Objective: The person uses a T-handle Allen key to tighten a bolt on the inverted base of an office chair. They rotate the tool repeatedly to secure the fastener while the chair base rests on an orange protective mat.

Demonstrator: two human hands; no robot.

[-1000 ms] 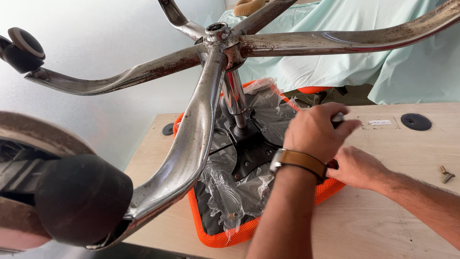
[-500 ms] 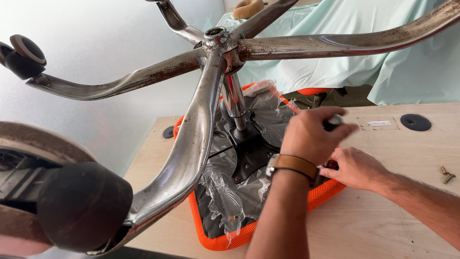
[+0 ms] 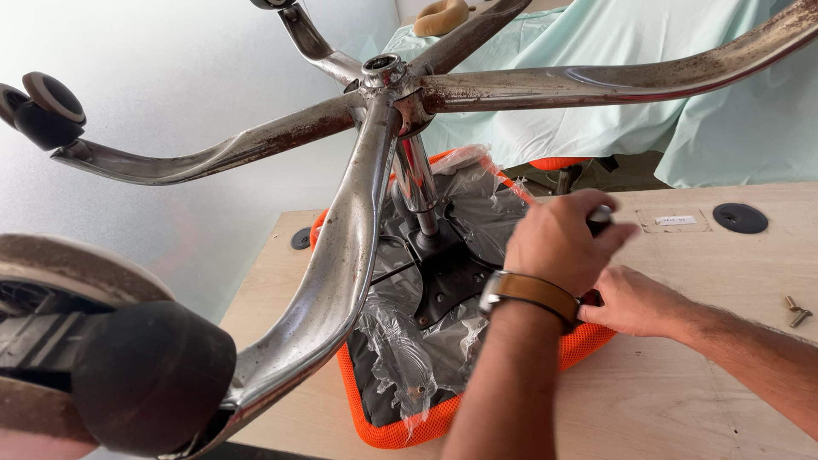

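Note:
An office chair lies upside down on a wooden table [image 3: 682, 400], its orange mesh seat [image 3: 400, 430] facing down. The black underside is covered in torn clear plastic wrap [image 3: 400, 341]. A chrome column [image 3: 415, 183] rises to a rusty five-arm base [image 3: 341, 255]. My left hand [image 3: 558, 243], with a brown-strapped watch, is closed around a black handle [image 3: 599, 220] at the seat's right side. Just below it, my right hand [image 3: 635, 300] rests against the seat's orange edge, its fingertips hidden under the left wrist.
Black casters sit at the arm ends, one large at the lower left [image 3: 149, 375] and one at the upper left [image 3: 47, 111]. Two brass-coloured bolts [image 3: 797, 311] lie at the table's right edge. A round black grommet [image 3: 740, 218] is set in the tabletop. A pale green cloth [image 3: 724, 128] hangs behind.
Both hands stay at the seat's right edge. The left hand has shifted only slightly on the black handle.

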